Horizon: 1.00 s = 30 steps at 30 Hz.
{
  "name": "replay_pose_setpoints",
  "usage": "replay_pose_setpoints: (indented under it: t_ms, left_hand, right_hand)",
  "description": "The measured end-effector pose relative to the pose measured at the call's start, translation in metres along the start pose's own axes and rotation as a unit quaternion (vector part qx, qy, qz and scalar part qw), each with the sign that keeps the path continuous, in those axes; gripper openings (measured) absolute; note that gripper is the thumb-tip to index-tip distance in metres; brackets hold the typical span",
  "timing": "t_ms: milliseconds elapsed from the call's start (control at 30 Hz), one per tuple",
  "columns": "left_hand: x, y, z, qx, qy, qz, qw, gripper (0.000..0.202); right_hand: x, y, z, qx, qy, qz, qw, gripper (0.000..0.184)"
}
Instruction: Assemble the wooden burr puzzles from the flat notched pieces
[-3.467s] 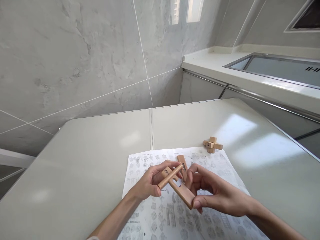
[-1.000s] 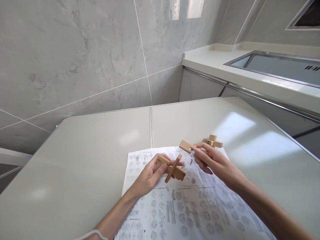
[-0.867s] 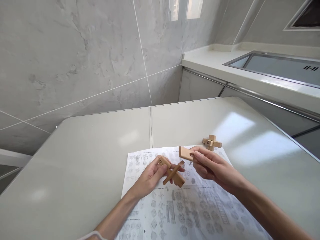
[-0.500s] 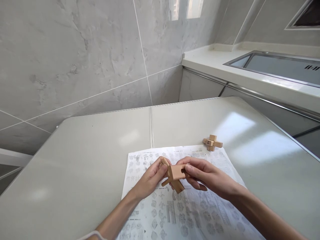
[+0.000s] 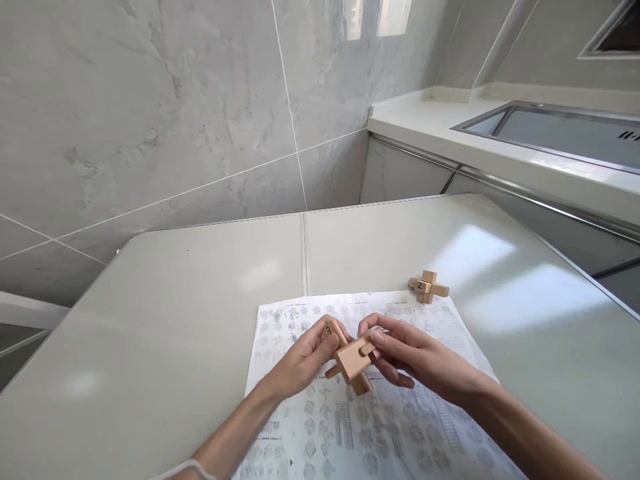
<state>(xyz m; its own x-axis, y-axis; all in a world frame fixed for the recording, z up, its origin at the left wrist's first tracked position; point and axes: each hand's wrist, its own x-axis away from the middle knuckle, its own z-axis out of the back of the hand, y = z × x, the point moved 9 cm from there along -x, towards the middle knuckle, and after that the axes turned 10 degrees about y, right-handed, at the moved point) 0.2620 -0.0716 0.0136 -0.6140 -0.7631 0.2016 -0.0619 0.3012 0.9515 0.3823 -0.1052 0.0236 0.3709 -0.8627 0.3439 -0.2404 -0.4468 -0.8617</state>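
Observation:
Between my two hands, over the printed sheet, is a partly interlocked wooden burr puzzle (image 5: 353,360) of light brown bars. My left hand (image 5: 303,357) is closed on its left side, thumb pressed on one bar. The fingers of my right hand (image 5: 405,347) pinch its right end, at a rounded piece lying in the notch of the wide block. A thin stick juts out at the lower left, and another bar slants down toward the paper. My fingers hide the puzzle's back side.
Under my hands lies a white instruction sheet (image 5: 280,327) printed with small puzzle diagrams. A second wooden puzzle (image 5: 428,287), marked with a letter, rests at its upper right corner. The pale table (image 5: 190,320) meets a grey tiled wall; a counter with a sink (image 5: 540,133) stands at right.
The puzzle has tilted in my hands, its wide block now slanting down to the left. A rounded piece now shows in the notch that looked dark before.

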Motion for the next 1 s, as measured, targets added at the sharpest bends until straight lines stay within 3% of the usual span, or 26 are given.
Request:
replay_pose_setpoints:
  t_ms: [100, 333, 633, 867, 1000]
  left_hand:
    - [0.0, -0.004, 0.002, 0.013, 0.011, 0.014, 1.0, 0.039]
    - [0.006, 0.0, 0.002, 0.06, 0.045, 0.012, 0.997, 0.038]
    - [0.009, 0.015, -0.001, -0.011, 0.016, -0.019, 1.0, 0.036]
    - [0.008, 0.011, -0.007, 0.027, -0.008, -0.015, 0.999, 0.031]
    - [0.011, 0.018, -0.016, 0.043, -0.02, -0.02, 0.999, 0.029]
  right_hand:
    - [0.002, 0.002, 0.0, -0.026, 0.014, 0.001, 1.0, 0.036]
    - [0.002, 0.011, -0.019, 0.021, 0.004, 0.025, 0.999, 0.038]
    - [0.001, 0.015, -0.022, 0.062, -0.04, 0.01, 0.997, 0.041]
    - [0.0, 0.027, -0.019, 0.046, -0.048, -0.028, 0.997, 0.052]
    - [-0.005, 0.028, -0.019, 0.051, -0.043, -0.024, 0.997, 0.045]
